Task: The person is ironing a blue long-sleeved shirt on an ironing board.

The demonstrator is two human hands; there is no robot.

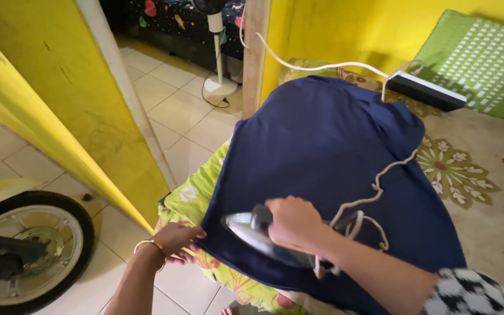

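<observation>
A navy blue garment [322, 151] lies spread over a green and yellow floral pad [191, 195]. My right hand [291, 220] grips the dark handle of a silver clothes iron [251, 228], which rests on the garment's near left part. The iron's twisted white cord [380, 181] trails across the cloth toward a black and white power strip [426, 91]. My left hand [176, 239], with a gold bangle on the wrist, presses the garment's near left edge down against the pad.
A yellow door [59, 99] stands open at the left, with tiled floor beyond it. A wheel [27, 251] sits at the lower left. A white pedestal fan base [220, 84] stands at the back. A floral rug [479, 169] and a green cushion [485, 58] lie at the right.
</observation>
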